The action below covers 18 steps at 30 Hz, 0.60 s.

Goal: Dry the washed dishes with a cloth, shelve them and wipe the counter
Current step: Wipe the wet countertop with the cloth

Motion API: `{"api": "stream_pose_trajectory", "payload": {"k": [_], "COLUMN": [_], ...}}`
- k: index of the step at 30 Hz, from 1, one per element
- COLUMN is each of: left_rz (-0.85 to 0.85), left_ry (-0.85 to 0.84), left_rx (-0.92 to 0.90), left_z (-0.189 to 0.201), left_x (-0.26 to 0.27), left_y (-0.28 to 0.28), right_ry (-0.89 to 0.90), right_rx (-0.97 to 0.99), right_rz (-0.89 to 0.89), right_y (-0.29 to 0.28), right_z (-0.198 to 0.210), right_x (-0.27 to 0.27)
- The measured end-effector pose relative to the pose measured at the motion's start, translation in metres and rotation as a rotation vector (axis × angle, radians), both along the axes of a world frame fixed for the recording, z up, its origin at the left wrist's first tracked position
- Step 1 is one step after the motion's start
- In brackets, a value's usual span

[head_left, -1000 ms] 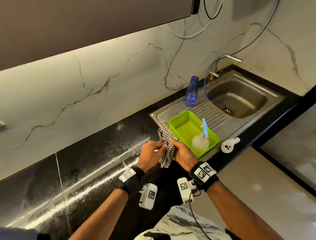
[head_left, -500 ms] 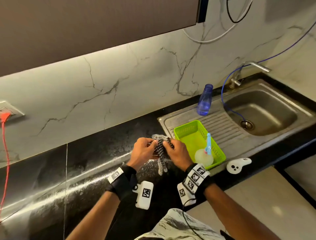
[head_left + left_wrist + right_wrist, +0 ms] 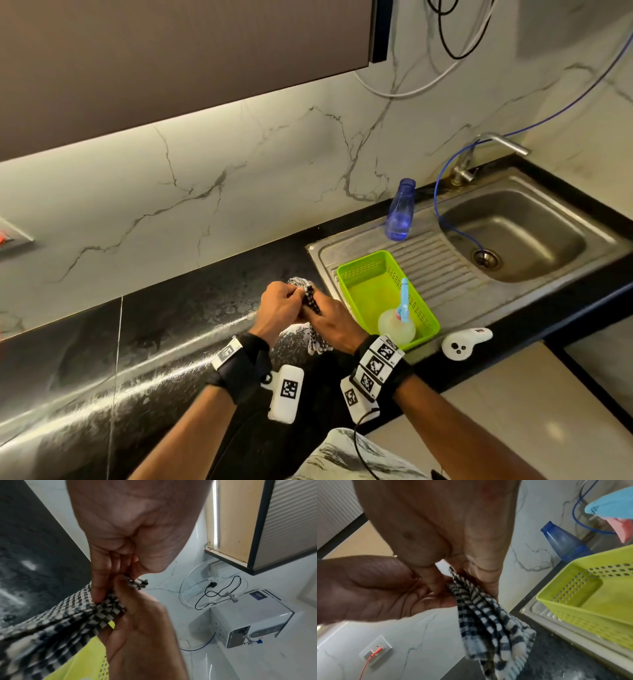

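While both hands pinch it, left hand (image 3: 279,306) and right hand (image 3: 334,325) hold the checkered cloth (image 3: 317,339) above the wet tabletop (image 3: 178,329); its hanging end could drag through water. Only the left wrist view shows a white water purifier (image 3: 248,618).

My right hand (image 3: 436,527) and left hand (image 3: 373,588) pinch a black-and-white checked cloth (image 3: 493,626) above the black speckled table (image 3: 556,660), beside a lime-green perforated plastic basket (image 3: 583,601).
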<state>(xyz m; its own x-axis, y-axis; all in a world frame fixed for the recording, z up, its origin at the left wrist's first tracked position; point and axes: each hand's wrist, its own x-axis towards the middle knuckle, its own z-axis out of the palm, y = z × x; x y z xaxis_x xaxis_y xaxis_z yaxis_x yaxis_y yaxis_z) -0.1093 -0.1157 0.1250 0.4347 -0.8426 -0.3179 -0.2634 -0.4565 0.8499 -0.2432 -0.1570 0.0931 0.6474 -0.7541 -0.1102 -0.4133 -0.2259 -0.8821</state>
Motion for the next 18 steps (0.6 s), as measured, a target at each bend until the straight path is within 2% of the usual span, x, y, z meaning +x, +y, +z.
{"api": "stream_pose_trajectory", "payload": {"k": [3, 9, 13, 18], "left_rz": [-0.077, -0.267, -0.317, -0.336], "left_ry": [0.037, -0.041, -0.157, -0.350], "left_rx": [0.069, 0.155, 0.079, 0.003], "left_z": [0.004, 0.017, 0.013, 0.007], "left_x": [-0.002, 0.000, 0.010, 0.019], "left_y": [-0.004, -0.017, -0.023, -0.025], "right_ry": [-0.011, 0.015, 0.041, 0.091], "right_rx": [-0.080, -0.163, -0.192, -0.245], "right_rz": [0.036, 0.096, 0.126, -0.025], "right_y": [-0.003, -0.029, -0.048, -0.060], "right_z": [0.001, -0.004, 0.004, -0.003], "right_x": [-0.007, -0.015, -0.020, -0.018]}}
